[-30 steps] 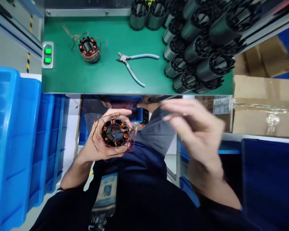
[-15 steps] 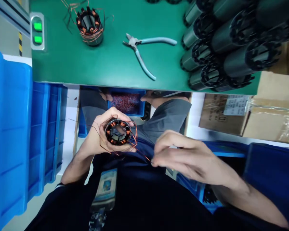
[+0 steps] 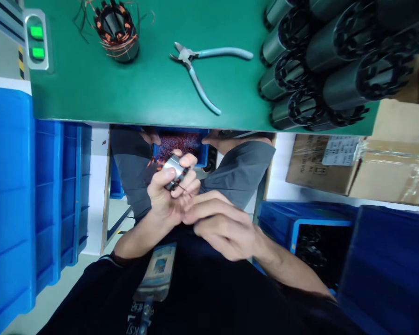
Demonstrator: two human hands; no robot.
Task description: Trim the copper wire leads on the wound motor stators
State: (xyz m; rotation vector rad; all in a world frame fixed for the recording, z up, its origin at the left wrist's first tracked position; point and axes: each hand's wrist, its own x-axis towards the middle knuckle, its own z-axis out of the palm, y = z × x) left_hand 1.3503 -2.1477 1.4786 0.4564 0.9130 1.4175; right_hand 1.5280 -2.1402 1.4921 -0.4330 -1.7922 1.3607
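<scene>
My left hand (image 3: 167, 197) is wrapped round a wound motor stator (image 3: 175, 168), held tilted above my lap with its smooth metal side showing. Copper wires stick out blurred at the stator's left end, and a thin dark strand shows at its lower right. Close against the left palm, my right hand (image 3: 226, 225) has its fingertips pinched together; what lies between them is hidden. On the green table (image 3: 153, 102) stands another stator (image 3: 117, 32) with copper wire wound round its outside and loose ends on top. Side cutters (image 3: 195, 65) with pale blue handles lie spread nearby.
Several bare stator cores (image 3: 289, 74) are stacked at the table's right. Blue bins (image 3: 10, 195) line the left side, and a cardboard box (image 3: 387, 158) sits at right above a blue crate (image 3: 300, 216). Below the table edge, a blue tray (image 3: 204, 156) holds small reddish bits.
My left hand has turned the stator from its open end facing up onto its side. My right hand, earlier pinching a copper wire out to the right, has moved left against the left hand.
</scene>
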